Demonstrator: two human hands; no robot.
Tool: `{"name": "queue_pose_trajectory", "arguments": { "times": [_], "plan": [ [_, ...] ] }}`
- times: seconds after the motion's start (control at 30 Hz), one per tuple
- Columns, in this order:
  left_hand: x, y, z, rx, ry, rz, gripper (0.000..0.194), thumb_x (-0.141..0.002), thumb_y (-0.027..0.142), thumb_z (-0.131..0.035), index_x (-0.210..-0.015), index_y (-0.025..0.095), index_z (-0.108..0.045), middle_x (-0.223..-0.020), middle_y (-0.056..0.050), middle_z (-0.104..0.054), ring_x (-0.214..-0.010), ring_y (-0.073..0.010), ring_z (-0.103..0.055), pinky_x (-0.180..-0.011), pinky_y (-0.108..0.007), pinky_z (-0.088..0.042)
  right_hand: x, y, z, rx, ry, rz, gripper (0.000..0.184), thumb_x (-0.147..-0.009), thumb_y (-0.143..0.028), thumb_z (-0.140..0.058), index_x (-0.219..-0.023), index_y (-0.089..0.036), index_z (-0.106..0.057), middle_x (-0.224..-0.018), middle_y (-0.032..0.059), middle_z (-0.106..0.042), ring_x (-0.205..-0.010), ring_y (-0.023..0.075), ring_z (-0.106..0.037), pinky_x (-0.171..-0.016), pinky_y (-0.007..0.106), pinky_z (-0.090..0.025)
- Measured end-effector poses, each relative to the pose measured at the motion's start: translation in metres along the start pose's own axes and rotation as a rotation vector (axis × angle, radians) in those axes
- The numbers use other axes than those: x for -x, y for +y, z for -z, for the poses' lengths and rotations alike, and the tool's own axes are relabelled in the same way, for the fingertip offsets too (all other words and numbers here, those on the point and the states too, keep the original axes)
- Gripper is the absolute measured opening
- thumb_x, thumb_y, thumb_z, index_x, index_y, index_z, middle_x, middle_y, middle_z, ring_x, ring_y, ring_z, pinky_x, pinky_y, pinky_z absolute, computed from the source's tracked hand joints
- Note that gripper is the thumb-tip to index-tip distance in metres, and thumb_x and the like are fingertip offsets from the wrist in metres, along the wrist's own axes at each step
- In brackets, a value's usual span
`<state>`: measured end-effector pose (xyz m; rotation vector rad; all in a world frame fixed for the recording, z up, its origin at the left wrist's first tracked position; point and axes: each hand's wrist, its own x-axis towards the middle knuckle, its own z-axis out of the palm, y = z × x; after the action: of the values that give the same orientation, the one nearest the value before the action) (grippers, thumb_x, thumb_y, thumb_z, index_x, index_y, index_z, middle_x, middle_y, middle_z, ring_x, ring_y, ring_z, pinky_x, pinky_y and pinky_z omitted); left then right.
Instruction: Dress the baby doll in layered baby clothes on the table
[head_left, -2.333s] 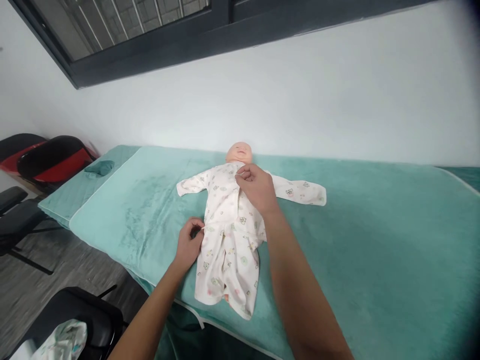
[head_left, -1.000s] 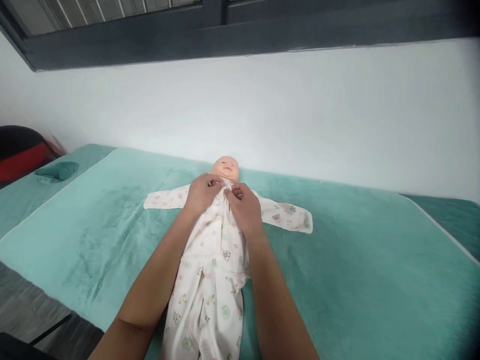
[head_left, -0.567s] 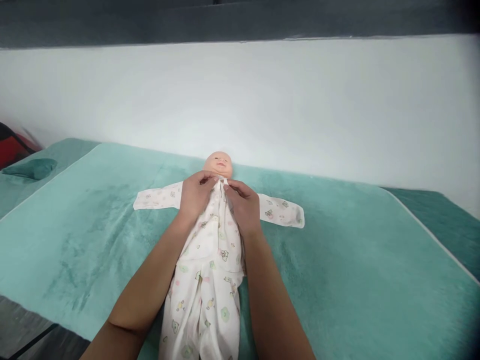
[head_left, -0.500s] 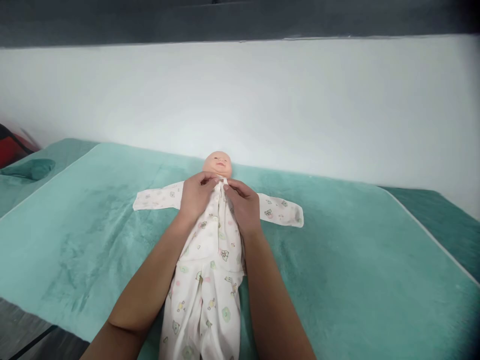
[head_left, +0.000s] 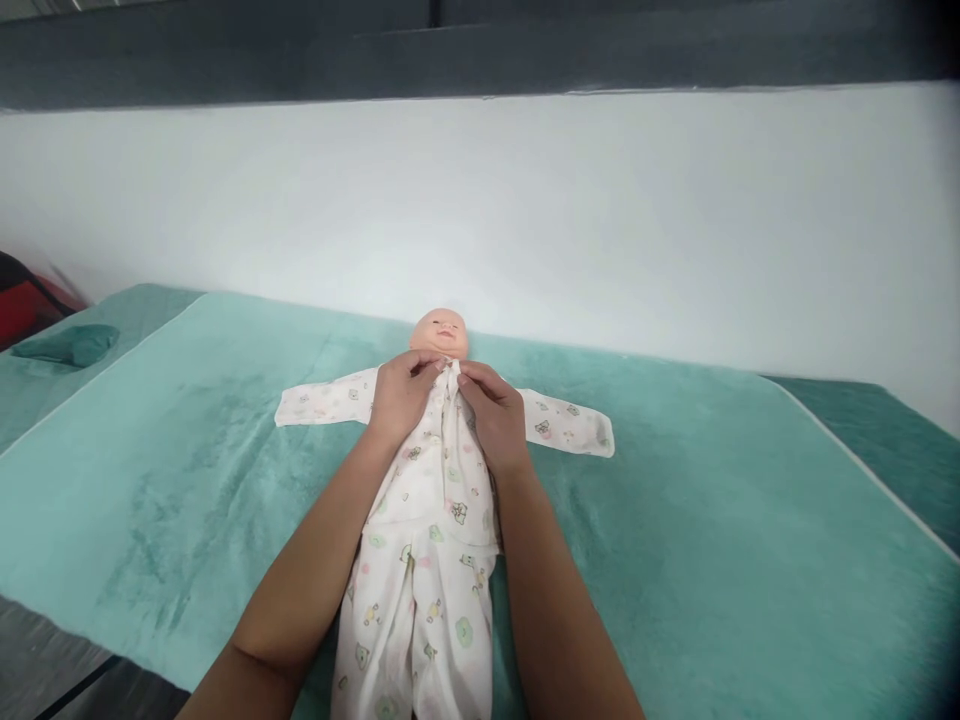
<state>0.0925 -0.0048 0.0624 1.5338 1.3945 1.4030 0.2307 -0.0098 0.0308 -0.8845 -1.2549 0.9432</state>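
Observation:
A baby doll [head_left: 439,331] lies on its back on a teal blanket [head_left: 675,520], head toward the wall. It wears a white printed romper [head_left: 431,540] with both sleeves spread out flat. My left hand [head_left: 401,395] and my right hand [head_left: 491,410] meet at the romper's collar just below the doll's chin. Both hands pinch the fabric edges at the neckline, fingers curled and pressed together. My forearms run along either side of the doll's body.
The blanket covers a bed against a white wall, under a dark window frame [head_left: 480,45]. A small dark-green cloth [head_left: 67,345] lies at the far left. A red and black chair [head_left: 26,300] shows at the left edge.
My left hand has left the romper's waist and joined my right hand at the collar. Over the last half second both hands stay pinched there, hardly moving; the view has shifted slightly.

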Motion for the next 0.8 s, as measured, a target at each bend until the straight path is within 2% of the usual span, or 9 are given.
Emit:
{"name": "queue_pose_trajectory", "arguments": {
  "times": [0.23, 0.4, 0.53, 0.8],
  "plan": [
    [-0.0027, -0.0045, 0.0028, 0.036, -0.057, -0.024, 0.02, -0.09, 0.028, -0.059, -0.093, 0.019, -0.077, -0.101, -0.004, -0.078, -0.097, -0.0194, -0.069, -0.09, -0.029, -0.049, -0.0012, 0.0009, -0.0009, 0.115, -0.035, 0.067, 0.021, -0.09, -0.027, -0.057, -0.098, -0.026, -0.076, -0.111, 0.0024, -0.073, -0.109, 0.0206, -0.065, -0.102, 0.039, -0.049],
    [-0.0013, -0.0009, 0.0052, -0.036, -0.092, -0.033, 0.028, -0.094, 0.037, -0.055, -0.093, 0.02, -0.077, -0.094, -0.002, -0.077, -0.093, -0.0198, -0.068, -0.086, -0.029, -0.048, 0.0012, -0.0033, -0.0004, 0.336, -0.117, 0.219, 0.03, -0.095, -0.021, -0.047, -0.106, -0.026, -0.074, -0.117, 0.0045, -0.07, -0.112, 0.0211, -0.063, -0.101, 0.04, -0.048],
    [0.0009, 0.0016, 0.0069, 0.052, -0.143, 0.003, 0.026, -0.09, 0.039, -0.061, -0.095, 0.02, -0.078, -0.099, -0.002, -0.077, -0.097, -0.0205, -0.068, -0.087, -0.029, -0.049, 0.0039, -0.0084, 0.0002, 0.501, -0.178, 0.276, 0.037, -0.094, -0.017, -0.043, -0.11, -0.028, -0.074, -0.122, 0.0055, -0.066, -0.115, 0.0229, -0.06, -0.101, 0.042, -0.047],
    [-0.0047, -0.0082, 0.0069, 0.155, -0.086, 0.033, 0.02, -0.088, 0.025, -0.059, -0.097, 0.019, -0.077, -0.103, -0.004, -0.077, -0.101, -0.0202, -0.068, -0.092, -0.031, -0.049, 0.0022, -0.0014, -0.0002, 0.249, -0.128, 0.122, 0.03, -0.09, -0.02, -0.053, -0.099, -0.031, -0.08, -0.114, 0.0027, -0.066, -0.112, 0.0198, -0.062, -0.102, 0.04, -0.047]
  ]
}}
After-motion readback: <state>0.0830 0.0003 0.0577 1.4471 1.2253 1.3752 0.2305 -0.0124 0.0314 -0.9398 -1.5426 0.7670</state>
